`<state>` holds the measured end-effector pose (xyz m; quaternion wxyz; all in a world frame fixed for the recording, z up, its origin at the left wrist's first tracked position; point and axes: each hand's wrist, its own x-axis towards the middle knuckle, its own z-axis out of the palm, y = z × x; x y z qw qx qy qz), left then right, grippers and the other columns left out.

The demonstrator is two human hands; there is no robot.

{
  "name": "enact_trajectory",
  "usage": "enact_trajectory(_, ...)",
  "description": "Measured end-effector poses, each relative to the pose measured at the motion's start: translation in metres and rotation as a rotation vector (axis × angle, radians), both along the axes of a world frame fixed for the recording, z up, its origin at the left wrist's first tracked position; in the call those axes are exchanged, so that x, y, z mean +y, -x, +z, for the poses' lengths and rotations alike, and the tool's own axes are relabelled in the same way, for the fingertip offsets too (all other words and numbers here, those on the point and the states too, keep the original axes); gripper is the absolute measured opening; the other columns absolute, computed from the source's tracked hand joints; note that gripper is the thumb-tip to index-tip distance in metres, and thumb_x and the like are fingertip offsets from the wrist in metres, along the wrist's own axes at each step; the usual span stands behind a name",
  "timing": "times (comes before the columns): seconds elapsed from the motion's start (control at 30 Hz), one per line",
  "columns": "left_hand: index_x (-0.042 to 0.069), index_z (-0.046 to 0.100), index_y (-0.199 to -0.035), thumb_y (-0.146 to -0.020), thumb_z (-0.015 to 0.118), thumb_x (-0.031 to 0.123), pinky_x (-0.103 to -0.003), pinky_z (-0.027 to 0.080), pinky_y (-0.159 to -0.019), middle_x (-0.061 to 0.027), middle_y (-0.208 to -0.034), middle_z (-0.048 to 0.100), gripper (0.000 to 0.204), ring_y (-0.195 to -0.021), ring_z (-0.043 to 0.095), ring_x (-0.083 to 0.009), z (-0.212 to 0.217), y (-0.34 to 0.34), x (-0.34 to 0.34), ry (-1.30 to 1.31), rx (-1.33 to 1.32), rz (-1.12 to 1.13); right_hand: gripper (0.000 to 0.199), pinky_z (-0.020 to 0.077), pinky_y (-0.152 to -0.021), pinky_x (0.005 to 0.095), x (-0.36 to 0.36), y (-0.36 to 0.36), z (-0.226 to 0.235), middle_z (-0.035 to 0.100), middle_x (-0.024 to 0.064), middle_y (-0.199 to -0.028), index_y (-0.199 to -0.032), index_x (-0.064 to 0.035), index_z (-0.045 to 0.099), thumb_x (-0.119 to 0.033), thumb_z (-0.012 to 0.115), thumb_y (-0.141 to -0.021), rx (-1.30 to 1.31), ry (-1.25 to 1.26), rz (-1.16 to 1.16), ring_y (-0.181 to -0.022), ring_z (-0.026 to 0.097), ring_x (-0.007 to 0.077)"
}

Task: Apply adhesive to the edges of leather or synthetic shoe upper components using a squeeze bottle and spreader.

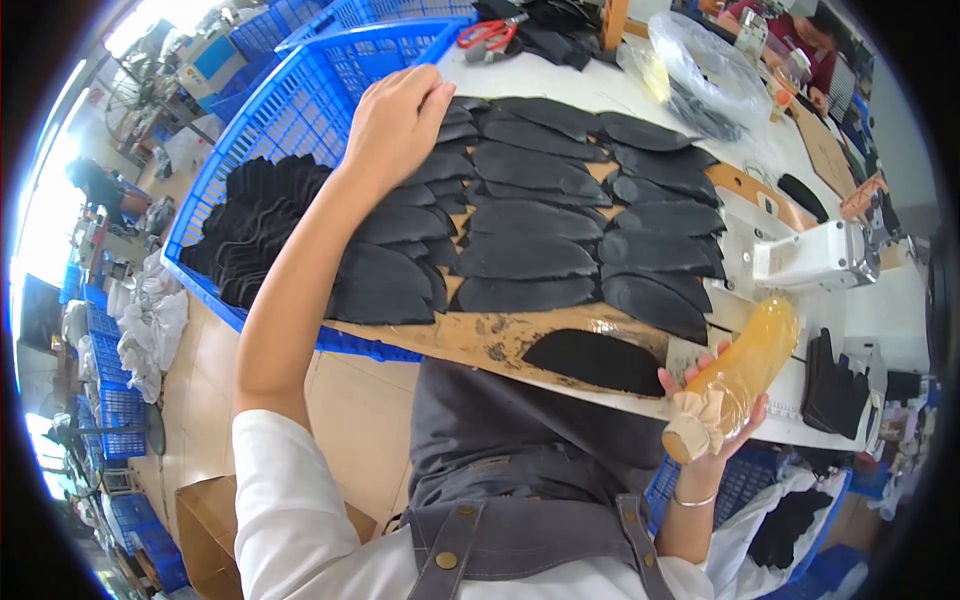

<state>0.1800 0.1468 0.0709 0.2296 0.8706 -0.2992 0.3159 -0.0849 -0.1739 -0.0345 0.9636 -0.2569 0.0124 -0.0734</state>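
Note:
My left hand [396,122] is closed, fingers curled under, at the far left corner of the black pieces; anything within it is hidden. In my right hand [748,428] lies a yellowish, see-through squeeze bottle [762,345], its lower end wrapped in tan tape. Thin black leaf-shaped pieces [530,218] overlap in three columns on a worn wooden board [470,333]. One separate black piece [592,360] rests on the board's near edge, left of the bottle.
A blue basket [215,170] at left holds stacked wavy black pieces [262,215]. Red-handled scissors [488,35] and a clear plastic bag [705,65] lie at the back. A white sewing machine [815,255] stands right, near dark gloves [835,390]. Another person [800,40] sits far right.

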Motion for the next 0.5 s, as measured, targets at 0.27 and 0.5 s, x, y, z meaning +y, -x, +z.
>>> enact_trajectory(0.27, 0.008, 0.057, -0.069, -0.064, 0.074, 0.018, -0.034, 0.045, -0.065, -0.0039, -0.088, 0.060, 0.020, -0.073, 0.055, -0.0208, -0.085, 0.167, -0.017, 0.076, 0.097, -0.479, 0.081, 0.0451, -0.090, 0.0441, 0.031, -0.017, 0.034, 0.047, 0.0210, -0.116, -0.134, -0.0084, 0.025, -0.046, 0.066, -0.075, -0.100, 0.738, -0.277, -0.105, 0.053, 0.0340)
enact_trajectory(0.5, 0.005, 0.066, -0.092, -0.069, 0.070, 0.012, -0.035, 0.049, -0.078, -0.0068, -0.105, 0.061, 0.025, -0.093, 0.055, -0.0222, -0.120, 0.185, -0.021, -0.063, -0.104, -0.350, 0.086, 0.0432, -0.088, 0.0362, 0.076, -0.050, 0.050, 0.049, 0.0178, -0.117, -0.133, -0.0023, 0.022, -0.026, 0.073, -0.068, -0.374, 1.264, -0.162, -0.105, 0.051, 0.0265)
